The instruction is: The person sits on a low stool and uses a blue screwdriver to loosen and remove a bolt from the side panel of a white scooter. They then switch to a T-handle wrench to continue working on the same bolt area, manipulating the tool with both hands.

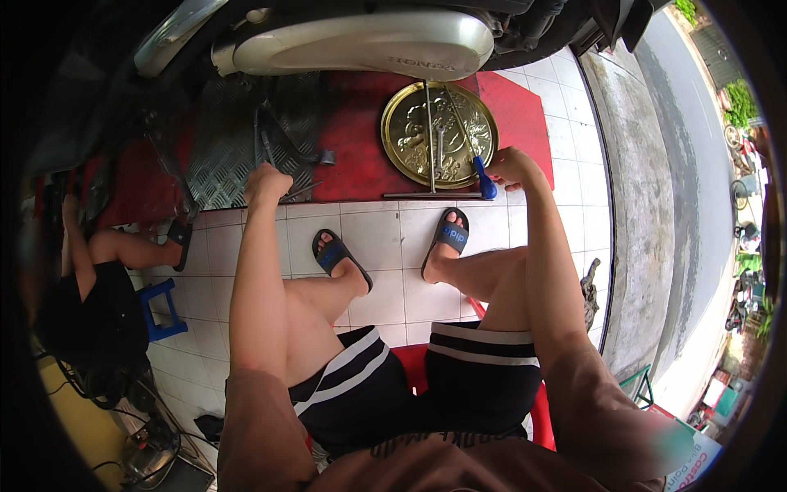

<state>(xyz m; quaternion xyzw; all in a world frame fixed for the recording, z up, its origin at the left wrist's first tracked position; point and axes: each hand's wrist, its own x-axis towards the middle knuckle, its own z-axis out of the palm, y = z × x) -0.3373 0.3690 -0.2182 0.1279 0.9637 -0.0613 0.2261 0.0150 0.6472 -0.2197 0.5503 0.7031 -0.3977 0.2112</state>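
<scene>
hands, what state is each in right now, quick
Left hand: closed, holding a metal tool.
Right hand: fingers curled beside the screwdriver; whether it grips cannot be told.

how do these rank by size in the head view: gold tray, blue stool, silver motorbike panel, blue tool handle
By visible area, largest to smallest:
1. Silver motorbike panel
2. Gold tray
3. Blue stool
4. Blue tool handle

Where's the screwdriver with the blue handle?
In the head view, right of centre: the blue-handled screwdriver's shaft crosses the round gold tray, its handle next to the right hand.
</scene>
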